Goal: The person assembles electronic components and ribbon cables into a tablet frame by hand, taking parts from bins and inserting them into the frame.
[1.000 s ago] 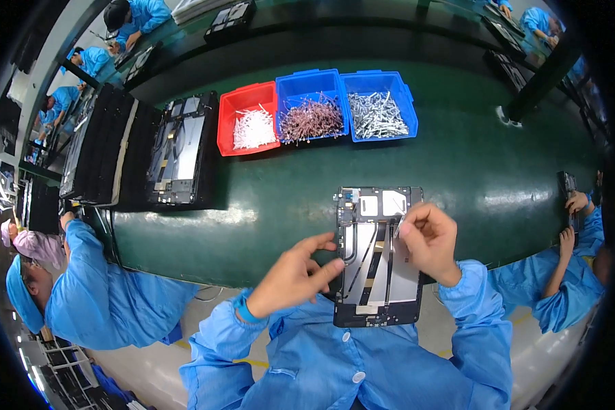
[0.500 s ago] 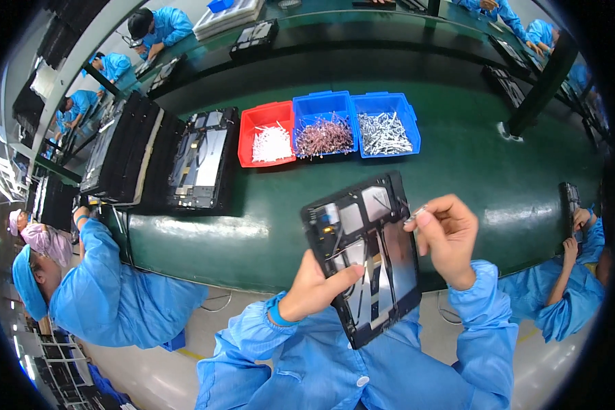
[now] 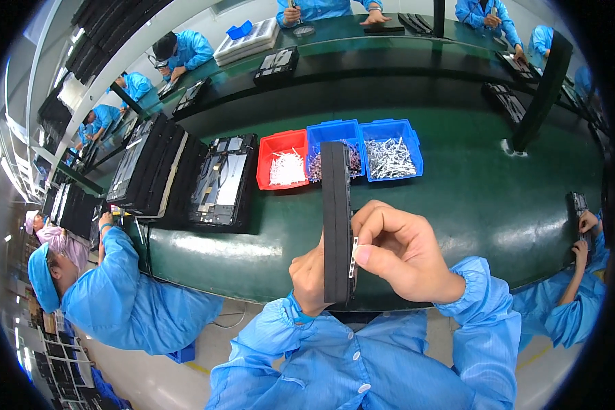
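My left hand (image 3: 309,277) is wrapped round a flat black tablet-like device (image 3: 336,225), which stands nearly edge-on; its open inner side is turned out of sight. Against the right side of the device, my right hand (image 3: 406,256) pinches a slim whitish strip with dark dots (image 3: 353,258) between thumb and finger. I cannot tell whether the strip is attached there. Behind the device, a red bin (image 3: 262,164) holds small white pieces. A blue bin (image 3: 331,128) with reddish-brown parts is partly hidden by it, and another blue bin (image 3: 420,164) holds silvery pieces.
On the green bench (image 3: 471,212), stacked black devices (image 3: 143,167) and another open device (image 3: 219,184) stand at left. A dark post (image 3: 543,96) rises at right. Co-workers sit at left (image 3: 123,294) and right (image 3: 560,301); others work across the bench beyond a raised shelf.
The device has turned from showing its open inside to edge-on. My right hand has come down and left, bringing the strip to the device's side. The view has shifted slightly.
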### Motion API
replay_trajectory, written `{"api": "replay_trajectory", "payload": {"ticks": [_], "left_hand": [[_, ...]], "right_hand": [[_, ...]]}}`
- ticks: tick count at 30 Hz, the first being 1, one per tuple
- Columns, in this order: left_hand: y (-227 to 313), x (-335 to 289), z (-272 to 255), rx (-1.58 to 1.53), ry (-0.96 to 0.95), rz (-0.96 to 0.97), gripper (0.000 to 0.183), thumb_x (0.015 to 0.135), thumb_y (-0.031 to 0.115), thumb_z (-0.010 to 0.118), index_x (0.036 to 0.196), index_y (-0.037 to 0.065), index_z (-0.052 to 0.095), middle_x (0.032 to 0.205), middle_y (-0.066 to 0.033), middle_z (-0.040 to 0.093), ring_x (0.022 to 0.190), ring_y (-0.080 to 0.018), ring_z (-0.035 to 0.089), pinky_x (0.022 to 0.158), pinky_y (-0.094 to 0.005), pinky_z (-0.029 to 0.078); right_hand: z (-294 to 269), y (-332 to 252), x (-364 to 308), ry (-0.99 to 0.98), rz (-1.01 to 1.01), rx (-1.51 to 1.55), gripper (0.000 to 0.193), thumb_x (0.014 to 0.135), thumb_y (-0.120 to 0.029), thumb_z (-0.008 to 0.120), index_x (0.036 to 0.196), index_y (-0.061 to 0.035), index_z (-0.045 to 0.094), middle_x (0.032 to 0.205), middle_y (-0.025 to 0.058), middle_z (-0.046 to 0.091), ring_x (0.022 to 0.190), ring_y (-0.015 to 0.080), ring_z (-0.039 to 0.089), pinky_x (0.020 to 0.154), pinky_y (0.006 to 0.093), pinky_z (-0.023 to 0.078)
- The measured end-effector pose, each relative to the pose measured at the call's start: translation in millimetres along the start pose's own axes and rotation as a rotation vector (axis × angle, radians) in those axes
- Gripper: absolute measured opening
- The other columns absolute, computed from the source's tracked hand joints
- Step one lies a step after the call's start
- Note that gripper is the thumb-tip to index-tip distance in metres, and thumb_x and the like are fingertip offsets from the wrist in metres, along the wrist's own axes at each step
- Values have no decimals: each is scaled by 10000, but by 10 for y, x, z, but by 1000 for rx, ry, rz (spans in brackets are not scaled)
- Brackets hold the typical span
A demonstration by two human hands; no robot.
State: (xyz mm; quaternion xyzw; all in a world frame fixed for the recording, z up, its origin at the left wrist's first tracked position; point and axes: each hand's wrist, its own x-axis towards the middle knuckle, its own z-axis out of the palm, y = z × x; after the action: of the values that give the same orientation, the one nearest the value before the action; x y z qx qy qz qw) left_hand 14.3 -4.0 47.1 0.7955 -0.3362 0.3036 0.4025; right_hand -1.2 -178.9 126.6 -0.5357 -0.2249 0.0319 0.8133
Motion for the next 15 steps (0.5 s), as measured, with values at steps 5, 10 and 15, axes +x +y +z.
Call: {"api": "replay_trajectory", "payload": {"ticks": [5,10,15], "left_hand": [[4,21,21,16,-5,-36,342,693,8,742,1018,-54,656,941,-189,713,681,-257,716,544,-315,553],[26,32,-2,46,-5,-15,358,696,15,743,1035,-53,652,941,-185,712,696,-266,718,553,-320,556],[35,37,10,59,-14,-16,376,696,19,746,1050,-61,646,975,-197,711,691,-260,718,552,-313,554]], "right_hand": [[-41,25,28,-11,-5,13,56,885,4,631,891,18,577,993,71,528,912,107,551,826,263,467],[-44,22,27,-18,11,-9,59,886,-8,635,890,16,581,993,70,529,909,104,554,818,260,470],[-43,11,23,-14,22,-16,61,885,-14,636,883,16,583,990,71,532,905,103,557,807,257,474]]}}
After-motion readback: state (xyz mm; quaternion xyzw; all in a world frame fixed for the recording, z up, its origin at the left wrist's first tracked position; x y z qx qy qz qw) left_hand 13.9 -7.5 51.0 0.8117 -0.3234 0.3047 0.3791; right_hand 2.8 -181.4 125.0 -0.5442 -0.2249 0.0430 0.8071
